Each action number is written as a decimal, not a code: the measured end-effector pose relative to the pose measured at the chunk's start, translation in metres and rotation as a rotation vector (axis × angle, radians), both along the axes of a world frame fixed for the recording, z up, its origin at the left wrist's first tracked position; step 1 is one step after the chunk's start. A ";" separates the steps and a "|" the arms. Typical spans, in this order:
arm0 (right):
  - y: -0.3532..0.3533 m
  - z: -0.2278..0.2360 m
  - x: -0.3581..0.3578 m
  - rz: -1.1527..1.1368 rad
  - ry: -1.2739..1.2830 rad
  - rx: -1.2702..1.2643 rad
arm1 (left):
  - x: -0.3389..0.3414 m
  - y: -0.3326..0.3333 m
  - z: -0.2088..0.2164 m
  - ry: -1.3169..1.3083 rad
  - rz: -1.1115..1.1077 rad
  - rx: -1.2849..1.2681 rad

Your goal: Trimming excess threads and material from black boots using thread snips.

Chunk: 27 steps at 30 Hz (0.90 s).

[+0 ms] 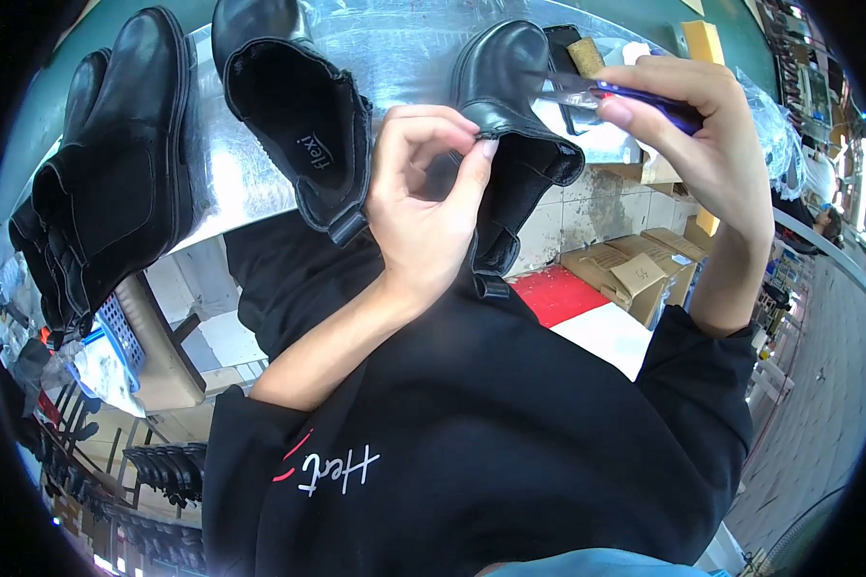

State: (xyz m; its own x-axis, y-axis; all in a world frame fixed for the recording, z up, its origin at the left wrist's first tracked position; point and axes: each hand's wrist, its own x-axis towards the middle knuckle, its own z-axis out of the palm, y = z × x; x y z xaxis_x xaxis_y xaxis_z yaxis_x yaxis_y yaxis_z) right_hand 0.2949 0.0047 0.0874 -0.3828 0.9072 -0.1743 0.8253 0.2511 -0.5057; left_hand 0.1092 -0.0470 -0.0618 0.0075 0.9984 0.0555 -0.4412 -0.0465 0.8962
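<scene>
A black ankle boot (522, 159) lies on the metal-topped table in front of me, its toe pointing away and its opening toward me. The thumb and finger of my left hand (423, 207) pinch the rim of that opening. My right hand (717, 125) is wrapped round a small pair of scissors (659, 99) with blue-purple handles. Their blades are blurred and hover above the boot's right side, apart from the rim. Left of my left hand, a second black boot (289, 115) lies with its dark lining showing.
More black boots (130, 135) stand at the table's left. Beyond my right hand are a yellow block (704, 43), a brown block (585, 58) and clear plastic wrapping (770, 120). Cardboard boxes (635, 269) and a blue basket (120, 332) sit lower down. Racks of boots (168, 471) stand lower left.
</scene>
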 end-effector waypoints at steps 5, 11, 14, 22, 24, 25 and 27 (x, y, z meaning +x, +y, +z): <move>-0.024 -0.044 0.011 -0.418 0.330 0.045 | -0.015 -0.012 -0.013 0.049 -0.064 0.051; -0.088 -0.148 -0.001 -1.054 0.757 -0.158 | -0.059 -0.035 -0.037 0.323 -0.291 -0.086; -0.113 -0.191 -0.022 -1.246 0.895 -0.165 | -0.069 -0.034 -0.042 0.688 -0.418 -0.073; -0.093 -0.214 -0.062 -1.284 0.878 0.082 | -0.042 -0.020 -0.034 0.899 -0.336 0.169; -0.080 -0.202 -0.070 -1.262 0.874 0.082 | -0.042 -0.024 -0.033 0.854 -0.409 -0.024; -0.072 -0.199 -0.073 -1.242 0.851 0.101 | -0.041 -0.025 -0.033 0.831 -0.467 -0.119; -0.056 -0.194 -0.073 -1.193 0.849 0.094 | -0.043 -0.024 -0.034 0.826 -0.401 -0.090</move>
State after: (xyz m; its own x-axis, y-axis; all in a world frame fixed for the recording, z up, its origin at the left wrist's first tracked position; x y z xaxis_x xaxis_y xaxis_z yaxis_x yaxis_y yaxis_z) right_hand 0.2218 -0.0516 -0.1066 0.6308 0.7474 -0.2084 0.0323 -0.2936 -0.9554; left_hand 0.0667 -0.0706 -0.0958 0.3567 0.9127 -0.1992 0.3720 0.0568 0.9265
